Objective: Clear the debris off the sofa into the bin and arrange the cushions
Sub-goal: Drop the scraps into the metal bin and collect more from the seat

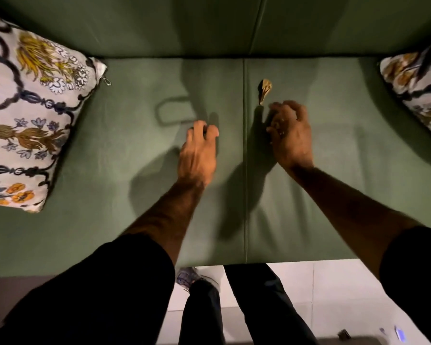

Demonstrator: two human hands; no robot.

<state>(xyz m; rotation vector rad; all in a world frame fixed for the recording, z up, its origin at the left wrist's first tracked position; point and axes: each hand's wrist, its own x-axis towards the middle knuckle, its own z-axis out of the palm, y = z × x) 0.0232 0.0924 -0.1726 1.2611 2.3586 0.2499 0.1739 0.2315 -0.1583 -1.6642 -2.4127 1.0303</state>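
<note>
A dry brown leaf point(264, 89) lies on the green sofa seat point(125, 150), just right of the seam between the two seat cushions. My right hand point(290, 138) hovers directly below the leaf with its fingers bent and apart, not touching it. My left hand point(199, 148) is over the left seat cushion with its fingers curled inward; whether it holds something is hidden. One floral cushion point(28, 115) lies flat at the sofa's left end. A second floral cushion point(418, 88) leans at the right end.
The sofa backrest point(209, 23) runs along the top. White floor tiles point(334, 290) show below the seat's front edge, with my legs and a shoe point(188, 276) there. Small scraps point(343, 333) lie on the floor at the bottom right.
</note>
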